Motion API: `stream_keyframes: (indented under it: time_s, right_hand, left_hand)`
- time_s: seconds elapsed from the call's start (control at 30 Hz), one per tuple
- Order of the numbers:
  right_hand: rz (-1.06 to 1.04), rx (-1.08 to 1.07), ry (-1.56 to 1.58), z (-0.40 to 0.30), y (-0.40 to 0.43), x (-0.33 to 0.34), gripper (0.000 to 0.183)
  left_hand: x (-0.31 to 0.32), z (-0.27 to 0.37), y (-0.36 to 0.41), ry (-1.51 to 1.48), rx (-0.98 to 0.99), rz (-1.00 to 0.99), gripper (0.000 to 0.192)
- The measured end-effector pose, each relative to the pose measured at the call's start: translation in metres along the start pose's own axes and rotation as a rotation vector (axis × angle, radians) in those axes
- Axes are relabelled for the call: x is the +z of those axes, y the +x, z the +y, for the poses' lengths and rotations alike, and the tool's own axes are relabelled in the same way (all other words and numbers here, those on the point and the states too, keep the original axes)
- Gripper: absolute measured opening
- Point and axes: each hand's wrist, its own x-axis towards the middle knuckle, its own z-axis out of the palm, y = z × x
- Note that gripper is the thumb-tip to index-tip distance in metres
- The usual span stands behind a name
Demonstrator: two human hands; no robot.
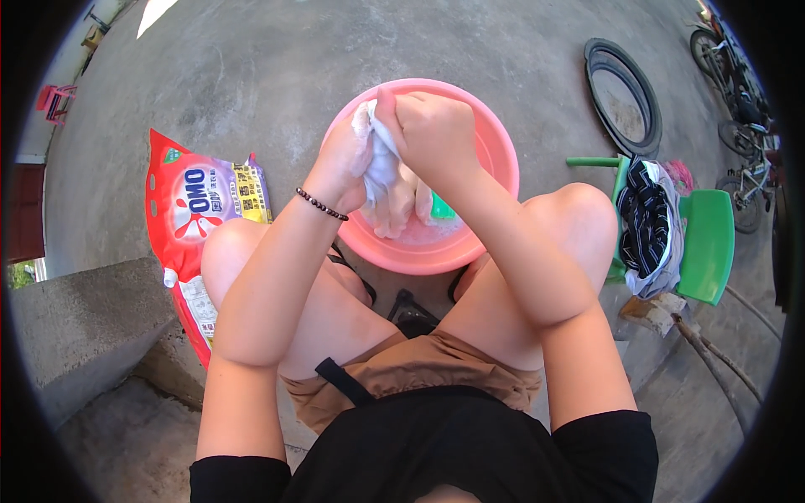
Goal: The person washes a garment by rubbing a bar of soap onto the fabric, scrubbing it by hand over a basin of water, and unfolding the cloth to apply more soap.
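Note:
A wet, pale blue-white cloth covered in suds is gripped between my two hands above a pink plastic basin. My left hand, foamy and with a dark beaded bracelet at the wrist, holds the cloth's left side. My right hand is closed in a fist around its upper end, the thumb pointing up. Part of the cloth hangs down into the basin. Below it lie pale beige pieces, probably wet fabric, in soapy water beside a bright green object, partly hidden by my right forearm.
A red OMO detergent bag leans beside my left knee, near a concrete ledge. At right, a green plastic chair bears black striped and grey clothes. Farther off are tyres, bicycles, sticks and a red stool.

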Motion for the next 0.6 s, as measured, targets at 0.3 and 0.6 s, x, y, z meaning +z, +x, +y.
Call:
stream_keyframes:
  time_s: [0.3,0.6]
  right_hand:
    - [0.141,-0.126,0.140,-0.017,-0.004,0.004,0.038]
    - [0.150,-0.112,0.142,-0.025,-0.009,0.005,0.039]
  left_hand:
    - [-0.003,0.001,0.004,-0.007,0.042,0.076,0.040]
    - [-0.012,-0.004,0.004,-0.143,0.022,0.034,0.034]
